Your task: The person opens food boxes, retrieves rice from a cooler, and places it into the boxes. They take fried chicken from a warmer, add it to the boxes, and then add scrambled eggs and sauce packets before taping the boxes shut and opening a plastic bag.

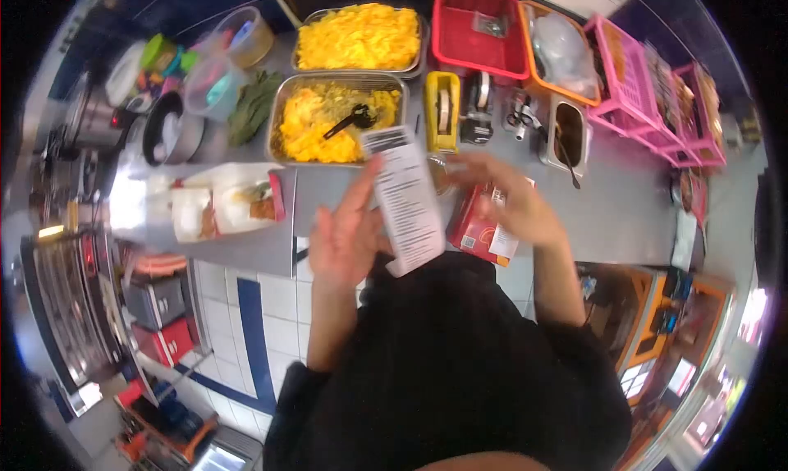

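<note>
My left hand point(349, 233) pinches a long printed paper receipt point(406, 204) by its left edge, its other fingers spread. The slip hangs in front of my dark clothing. My right hand point(513, 204) is over a red cardboard box point(474, 218) with a white label, fingers stretched to the left and blurred. Near those fingertips is a small round object point(437, 176), partly hidden by the slip. Just beyond stands a yellow tape dispenser point(443, 114), with a dark tape dispenser point(477, 110) beside it.
Two metal trays of yellow food point(358, 38) point(308, 139) sit at the back; a black scoop point(351, 120) lies in the nearer tray. Open food boxes point(226, 202) stand left. A red bin point(468, 48), scissors point(519, 114), a metal container point(566, 134) and pink baskets point(636, 102) line the right.
</note>
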Demonstrator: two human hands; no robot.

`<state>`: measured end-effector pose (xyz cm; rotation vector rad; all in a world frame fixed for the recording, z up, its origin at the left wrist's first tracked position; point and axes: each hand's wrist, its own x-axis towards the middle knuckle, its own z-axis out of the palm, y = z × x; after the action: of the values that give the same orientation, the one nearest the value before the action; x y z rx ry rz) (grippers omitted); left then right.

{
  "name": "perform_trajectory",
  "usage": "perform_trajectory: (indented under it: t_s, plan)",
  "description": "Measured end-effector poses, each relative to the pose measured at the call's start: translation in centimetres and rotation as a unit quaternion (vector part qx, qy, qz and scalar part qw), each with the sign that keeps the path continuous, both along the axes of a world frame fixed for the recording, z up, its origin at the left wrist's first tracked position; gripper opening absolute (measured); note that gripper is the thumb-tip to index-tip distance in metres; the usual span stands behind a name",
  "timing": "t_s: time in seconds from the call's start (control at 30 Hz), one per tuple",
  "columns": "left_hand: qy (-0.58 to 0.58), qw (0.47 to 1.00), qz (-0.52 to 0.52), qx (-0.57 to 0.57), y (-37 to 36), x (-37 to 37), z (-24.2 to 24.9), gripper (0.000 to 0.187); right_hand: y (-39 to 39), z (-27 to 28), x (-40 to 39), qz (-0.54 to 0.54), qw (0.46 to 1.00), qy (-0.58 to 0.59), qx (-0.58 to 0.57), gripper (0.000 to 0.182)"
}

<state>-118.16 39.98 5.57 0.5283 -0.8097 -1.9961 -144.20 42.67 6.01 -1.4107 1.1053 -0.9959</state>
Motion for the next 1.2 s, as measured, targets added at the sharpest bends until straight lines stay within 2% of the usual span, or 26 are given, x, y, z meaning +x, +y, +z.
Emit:
perform_trajectory:
  t_s: [0.03,0.07,0.13,0.17,0.23,0.33,0.5,0.63,0.83,0.9,0.97,1.03,1.2]
  plan:
    - [-0.019,0.999,-0.039,-0.028,-0.1,-1.4,0.7,0.099,1.6,-0.1,1.0,0.012,0.997,-0.079,-0.006,0.057]
    - [-0.036,0.994,-0.084,-0.055,-0.3,-2.5,1.1,0.101,3.0,0.1,1.7,0.016,0.996,-0.082,-0.006,0.057]
    - [-0.041,0.991,-0.104,-0.069,-0.9,-4.1,1.0,0.102,5.0,0.5,2.4,-0.049,0.983,-0.121,0.131,0.061]
    - [-0.042,0.988,-0.125,-0.081,-1.2,-4.7,1.0,0.102,5.5,0.9,2.3,-0.057,0.982,-0.124,0.130,0.061]
    - [-0.032,0.986,-0.142,-0.078,-1.5,-6.1,1.0,0.102,6.5,2.0,1.8,-0.115,0.959,-0.132,0.222,0.061]
    - [-0.008,0.984,-0.161,-0.078,-1.5,-8.3,0.6,0.103,8.1,3.1,0.6,-0.168,0.945,-0.177,0.217,0.058]
    - [-0.035,0.982,-0.153,-0.107,-0.3,-12.5,1.4,0.105,11.2,4.1,-3.2,-0.181,0.946,-0.150,0.225,0.054]
    - [-0.035,0.979,-0.157,-0.124,1.4,-18.0,2.1,0.109,13.4,4.6,-8.4,-0.133,0.950,-0.132,0.251,0.051]
    - [-0.063,0.973,-0.131,-0.179,6.5,-30.5,2.9,0.112,18.3,2.5,-21.0,-0.130,0.957,-0.153,0.207,0.046]
    - [-0.014,0.978,-0.129,-0.160,8.6,-34.8,2.7,0.112,19.9,2.2,-25.6,-0.121,0.955,-0.176,0.208,0.044]
    - [-0.045,0.973,-0.159,-0.162,10.0,-38.6,2.9,0.111,21.6,1.8,-29.0,-0.132,0.945,-0.215,0.207,0.043]
    - [-0.058,0.973,-0.165,-0.153,11.4,-42.3,2.9,0.109,23.1,1.8,-32.5,-0.111,0.963,-0.144,0.197,0.038]
    - [-0.029,0.974,-0.180,-0.138,13.5,-48.7,3.0,0.108,25.7,1.4,-38.0,-0.106,0.955,-0.182,0.209,0.037]
